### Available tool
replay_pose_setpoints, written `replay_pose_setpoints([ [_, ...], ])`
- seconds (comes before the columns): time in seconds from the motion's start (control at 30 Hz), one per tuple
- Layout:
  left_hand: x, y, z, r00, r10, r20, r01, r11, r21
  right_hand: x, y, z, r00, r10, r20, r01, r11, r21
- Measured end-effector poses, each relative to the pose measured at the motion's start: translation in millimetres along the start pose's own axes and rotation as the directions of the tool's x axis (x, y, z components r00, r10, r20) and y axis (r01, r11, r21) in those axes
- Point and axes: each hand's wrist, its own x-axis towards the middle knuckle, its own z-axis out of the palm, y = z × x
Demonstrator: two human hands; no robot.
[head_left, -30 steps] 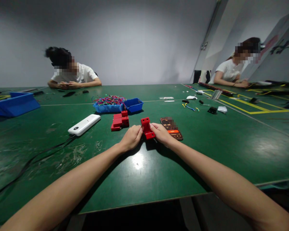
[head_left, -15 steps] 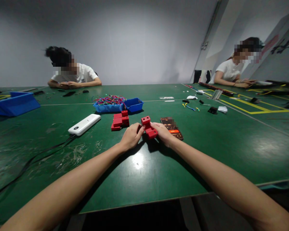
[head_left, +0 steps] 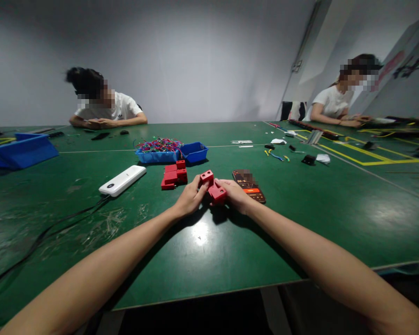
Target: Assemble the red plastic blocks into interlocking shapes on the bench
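Phone timer "00:0" near red block

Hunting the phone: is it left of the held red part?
No, the phone lies right of the red part, beside the right hand.

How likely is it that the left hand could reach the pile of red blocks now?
Probably yes. The pile of red blocks sits just beyond the left hand, nothing lying between them, though that hand is gripping the red piece together with the right hand.
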Motion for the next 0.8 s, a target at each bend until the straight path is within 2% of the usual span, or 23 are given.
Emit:
replay_pose_setpoints([
  [0.1, 2.7, -1.8, 0.2, 0.995, -0.088, -0.055, 0.087, 0.996, -0.021, -4.2, -7.4, 4.8, 0.998, 0.048, -0.045, -0.047, 0.999, 0.007],
  [0.2, 4.2, -2.2, 0.3, 0.99, -0.116, -0.084, 0.114, 0.993, -0.033, -7.0, -13.2, 7.8, 0.994, 0.077, -0.074, -0.076, 0.997, 0.021],
  [0.37, 3.8, -0.6, 0.1, 0.989, -0.117, -0.093, 0.113, 0.992, -0.05, -5.9, -12.0, 7.5, 0.993, 0.065, -0.096, -0.063, 0.998, 0.028],
  [0.53, 6.0, -5.7, 1.1, 0.975, -0.186, -0.12, 0.172, 0.978, -0.116, -2.5, -8.3, 5.6, 0.989, 0.037, -0.142, -0.036, 0.999, 0.012],
  [0.8, 9.5, -12.0, 2.0, 0.947, -0.252, -0.198, 0.211, 0.956, -0.205, -1.6, -7.0, 4.1, 0.996, -0.005, -0.085, 0.011, 0.998, 0.068],
])
